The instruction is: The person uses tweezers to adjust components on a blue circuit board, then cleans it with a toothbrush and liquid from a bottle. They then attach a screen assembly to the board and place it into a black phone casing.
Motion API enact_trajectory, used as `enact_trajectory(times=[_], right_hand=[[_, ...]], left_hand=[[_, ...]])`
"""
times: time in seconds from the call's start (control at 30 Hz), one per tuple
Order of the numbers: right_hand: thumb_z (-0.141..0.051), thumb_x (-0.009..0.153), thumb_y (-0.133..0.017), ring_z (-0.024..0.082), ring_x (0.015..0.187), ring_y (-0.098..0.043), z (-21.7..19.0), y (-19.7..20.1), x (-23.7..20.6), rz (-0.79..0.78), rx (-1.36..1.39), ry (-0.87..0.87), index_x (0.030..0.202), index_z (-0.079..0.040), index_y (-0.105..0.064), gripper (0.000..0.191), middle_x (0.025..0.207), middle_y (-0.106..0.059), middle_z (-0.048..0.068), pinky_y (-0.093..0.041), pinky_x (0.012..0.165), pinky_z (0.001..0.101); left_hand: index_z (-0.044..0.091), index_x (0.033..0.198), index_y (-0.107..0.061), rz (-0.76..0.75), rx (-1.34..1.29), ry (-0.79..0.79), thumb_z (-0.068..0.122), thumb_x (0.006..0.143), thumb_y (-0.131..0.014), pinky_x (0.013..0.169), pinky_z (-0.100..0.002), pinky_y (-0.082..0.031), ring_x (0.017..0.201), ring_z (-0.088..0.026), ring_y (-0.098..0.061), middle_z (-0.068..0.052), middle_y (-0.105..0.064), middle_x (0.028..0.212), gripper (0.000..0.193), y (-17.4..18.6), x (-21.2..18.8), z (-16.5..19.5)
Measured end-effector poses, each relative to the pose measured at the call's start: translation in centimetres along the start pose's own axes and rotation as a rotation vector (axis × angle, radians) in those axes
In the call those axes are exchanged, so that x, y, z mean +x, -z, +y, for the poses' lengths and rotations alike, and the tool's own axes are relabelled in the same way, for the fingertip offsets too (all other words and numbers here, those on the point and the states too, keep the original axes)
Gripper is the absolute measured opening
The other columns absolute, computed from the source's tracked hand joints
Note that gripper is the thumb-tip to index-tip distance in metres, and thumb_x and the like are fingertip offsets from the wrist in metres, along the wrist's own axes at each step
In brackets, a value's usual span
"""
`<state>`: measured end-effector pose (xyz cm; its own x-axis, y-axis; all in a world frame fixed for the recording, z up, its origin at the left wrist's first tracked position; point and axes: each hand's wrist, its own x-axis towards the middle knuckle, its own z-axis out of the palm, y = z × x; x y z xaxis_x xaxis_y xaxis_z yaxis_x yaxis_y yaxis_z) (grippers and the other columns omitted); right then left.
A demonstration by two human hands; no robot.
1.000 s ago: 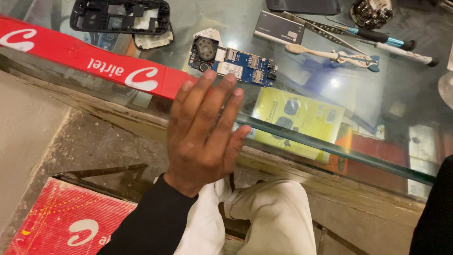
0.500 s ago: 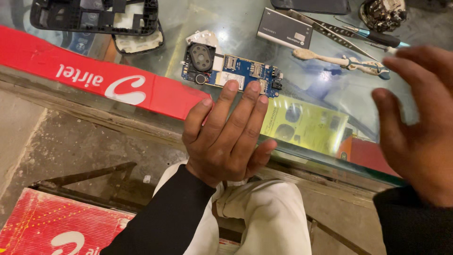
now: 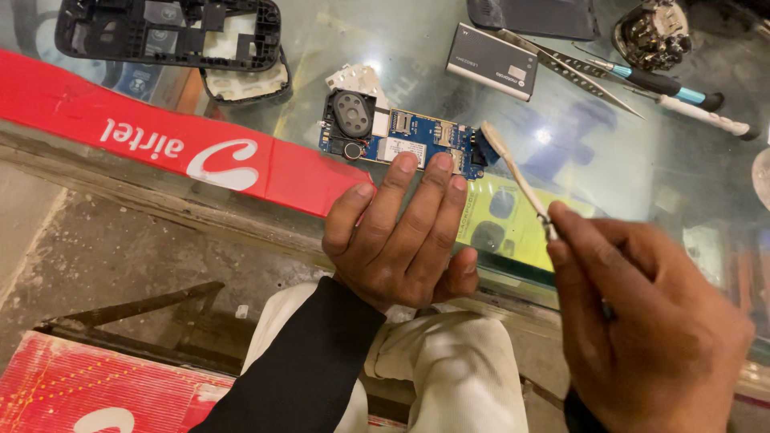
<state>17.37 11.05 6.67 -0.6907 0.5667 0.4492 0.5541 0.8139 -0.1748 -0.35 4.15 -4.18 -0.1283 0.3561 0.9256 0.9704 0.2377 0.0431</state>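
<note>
**Board pinned flat, brush at its edge**

The glass counter carried the blue circuit board. Near of the board, the left hand lay open and flat, fingertips touching its near edge, gripping nothing. Right of the board, the right hand pinched a white brush shut, bristles at the board's right end. The board looked light, stiff and fragile; best taken by its edges.

The left hand lies flat on the glass counter, fingertips touching the near edge of a blue circuit board. The right hand pinches a white brush, its head just beside the board's right end. A battery, tweezers and screwdriver lie beyond.
</note>
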Motion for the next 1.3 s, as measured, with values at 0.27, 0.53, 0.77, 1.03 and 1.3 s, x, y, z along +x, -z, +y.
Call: enact_trajectory(times=[0.27,0.53,0.77,1.03,1.3], right_hand=[[-0.011,0.09,-0.078,0.021,0.065,-0.066,-5.3,-0.2,2.5,0.034,-0.136,-0.008,0.11,-0.01,-0.081,0.02,0.081,-0.07,0.008,-0.051,0.056,0.0353],[-0.017,0.089,-0.078,0.021,0.057,-0.063,-7.2,0.1,3.5,-0.029,-0.243,0.031,0.117,-0.013,-0.08,0.028,0.087,-0.07,0.007,-0.05,0.049,0.0391],[-0.021,0.089,-0.076,0.02,0.06,-0.066,-7.8,0.7,3.5,-0.116,-0.21,-0.029,0.12,-0.015,-0.08,0.032,0.084,-0.069,0.006,-0.051,0.051,0.0392],[-0.017,0.088,-0.077,0.021,0.057,-0.064,-7.6,0.3,3.6,-0.073,-0.17,-0.046,0.119,-0.014,-0.08,0.031,0.082,-0.069,0.007,-0.051,0.052,0.0393],[-0.01,0.091,-0.076,0.025,0.062,-0.065,-3.7,-1.7,0.1,0.041,-0.047,-0.088,0.113,-0.009,-0.078,0.022,0.078,-0.067,0.01,-0.049,0.055,0.0394]], left_hand=[[0.008,0.122,-0.077,0.019,-0.023,0.052,0.032,0.105,-0.038,0.111,-0.04,-0.034,0.127,-0.023,-0.064,-0.008,-0.076,0.128,0.048,-0.1,0.5,0.4],[0.009,0.123,-0.076,-0.024,-0.035,0.104,0.033,0.109,-0.04,0.11,-0.042,-0.035,0.127,-0.022,-0.064,-0.006,-0.075,0.129,0.046,0.2,0.7,0.6],[0.009,0.12,-0.076,-0.015,-0.053,0.131,0.031,0.107,-0.04,0.106,-0.044,-0.037,0.124,-0.024,-0.065,-0.007,-0.074,0.127,0.044,0.0,0.8,0.8],[0.009,0.119,-0.077,0.015,-0.044,0.133,0.029,0.103,-0.043,0.107,-0.043,-0.038,0.123,-0.023,-0.067,-0.006,-0.075,0.127,0.043,0.0,1.0,0.8],[0.007,0.115,-0.079,0.041,-0.053,0.135,0.028,0.101,-0.041,0.104,-0.043,-0.038,0.119,-0.024,-0.068,-0.008,-0.077,0.121,0.045,-0.2,1.0,0.9]])
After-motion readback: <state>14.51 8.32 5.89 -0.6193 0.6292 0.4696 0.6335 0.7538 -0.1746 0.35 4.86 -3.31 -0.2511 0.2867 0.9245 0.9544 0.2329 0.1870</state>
